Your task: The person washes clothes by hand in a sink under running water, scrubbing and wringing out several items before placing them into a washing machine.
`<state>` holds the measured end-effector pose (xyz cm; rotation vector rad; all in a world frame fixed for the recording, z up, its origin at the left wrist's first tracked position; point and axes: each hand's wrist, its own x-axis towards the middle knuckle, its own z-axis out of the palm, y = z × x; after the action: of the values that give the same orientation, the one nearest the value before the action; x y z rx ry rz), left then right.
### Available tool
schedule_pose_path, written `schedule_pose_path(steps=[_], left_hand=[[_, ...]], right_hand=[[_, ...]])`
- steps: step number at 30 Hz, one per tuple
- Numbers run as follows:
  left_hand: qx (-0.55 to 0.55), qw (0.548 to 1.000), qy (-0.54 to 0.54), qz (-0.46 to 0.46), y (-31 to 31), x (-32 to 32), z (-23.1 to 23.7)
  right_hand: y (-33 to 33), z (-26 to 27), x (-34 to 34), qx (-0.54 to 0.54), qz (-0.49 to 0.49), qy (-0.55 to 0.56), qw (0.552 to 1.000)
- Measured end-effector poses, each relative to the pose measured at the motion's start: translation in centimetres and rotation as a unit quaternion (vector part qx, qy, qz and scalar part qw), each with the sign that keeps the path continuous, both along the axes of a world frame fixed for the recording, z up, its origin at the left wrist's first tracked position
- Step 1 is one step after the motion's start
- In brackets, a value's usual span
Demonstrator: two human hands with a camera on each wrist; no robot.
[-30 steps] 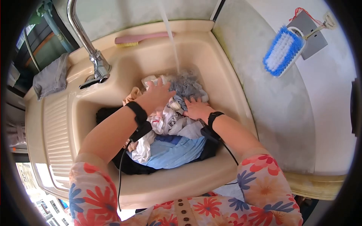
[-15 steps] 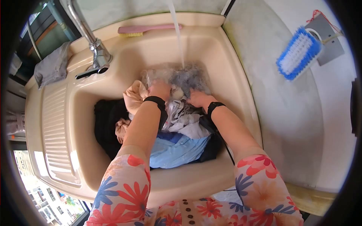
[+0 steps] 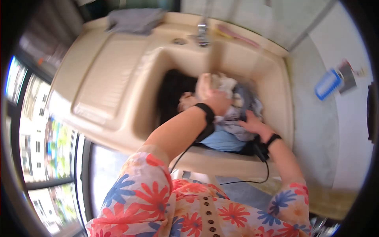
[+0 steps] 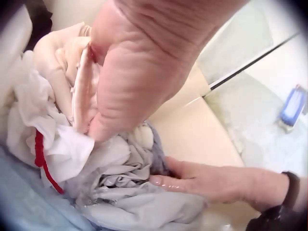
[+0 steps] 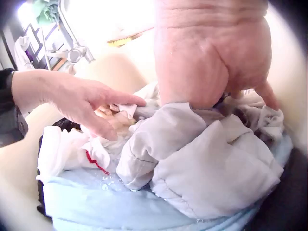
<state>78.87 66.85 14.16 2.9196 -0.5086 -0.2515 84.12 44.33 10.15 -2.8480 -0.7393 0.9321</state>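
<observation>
Wet clothes lie heaped in a beige sink. My left hand is on the heap beside a cream cloth; in the right wrist view, that left hand has its index finger and thumb apart, with white and cream fabric between them. My right hand rests on grey clothes at the right side, its fingers fairly straight in the left wrist view, partly behind fabric. Pale grey cloth and light blue cloth lie nearer the front; a white piece has a red cord.
A ribbed drainboard adjoins the sink's left side, with a grey cloth behind it. The tap and a pink brush are at the back. A blue-white brush hangs on the right wall.
The head view has swung left, shifting the sink rightward, and is blurred. Both hands have drawn back from the splashing water toward the front of the heap.
</observation>
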Motion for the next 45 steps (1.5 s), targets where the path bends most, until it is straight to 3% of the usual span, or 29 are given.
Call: schedule_pose_path(steps=[1,3,6,9,12,14,15,16,18,21,25,28,35,38,45], left_hand=[[0.059,0.997,0.057,0.001,0.4,-0.8,2.7],[-0.028,0.997,-0.060,0.047,1.8,-2.9,3.4],[-0.003,0.998,0.001,0.066,5.5,-7.3,9.1],[-0.015,0.992,-0.014,0.121,11.6,-12.3,10.5],[-0.231,0.937,-0.179,0.192,18.7,-20.2,11.3],[-0.281,0.892,-0.173,0.310,21.6,-26.3,12.6],[-0.254,0.885,-0.224,0.319,23.2,-29.4,12.0],[-0.233,0.867,-0.176,0.403,23.7,-32.6,11.9],[-0.192,0.860,-0.103,0.463,24.2,-37.8,10.4],[-0.129,0.861,0.040,0.490,24.4,-42.4,4.1],[0.001,0.893,0.079,0.444,23.5,-43.4,-5.6],[0.047,0.872,0.147,0.465,22.9,-42.8,-10.7],[0.120,0.878,0.208,0.414,21.7,-40.5,-12.7],[0.143,0.871,0.222,0.414,21.0,-40.0,-12.3],[0.168,0.895,0.133,0.391,20.9,-40.9,-14.5]], right_hand=[[0.0,0.1,-0.3,-0.010,0.005,-0.007,1.000],[0.8,2.1,-1.1,-0.009,0.032,0.037,0.999],[2.5,5.1,-4.4,0.016,0.075,0.097,0.992],[2.4,5.2,-7.0,0.033,0.077,0.071,0.994],[1.8,5.8,-7.9,0.049,0.061,0.043,0.996],[0.7,6.7,-8.8,0.112,0.033,0.067,0.991],[0.5,7.7,-9.7,0.124,0.027,0.063,0.990],[0.4,8.6,-10.8,0.122,0.020,0.067,0.990],[0.2,10.0,-13.1,0.156,-0.006,0.092,0.983],[-0.6,9.3,-15.0,0.177,-0.008,0.063,0.982],[-0.3,7.9,-15.4,0.207,-0.034,0.018,0.978],[0.0,8.1,-15.9,0.186,-0.029,-0.035,0.982],[0.3,8.3,-16.1,0.115,-0.022,-0.060,0.991],[0.3,8.3,-16.5,0.136,-0.026,-0.082,0.987],[0.3,8.0,-16.2,0.085,-0.039,-0.100,0.991]])
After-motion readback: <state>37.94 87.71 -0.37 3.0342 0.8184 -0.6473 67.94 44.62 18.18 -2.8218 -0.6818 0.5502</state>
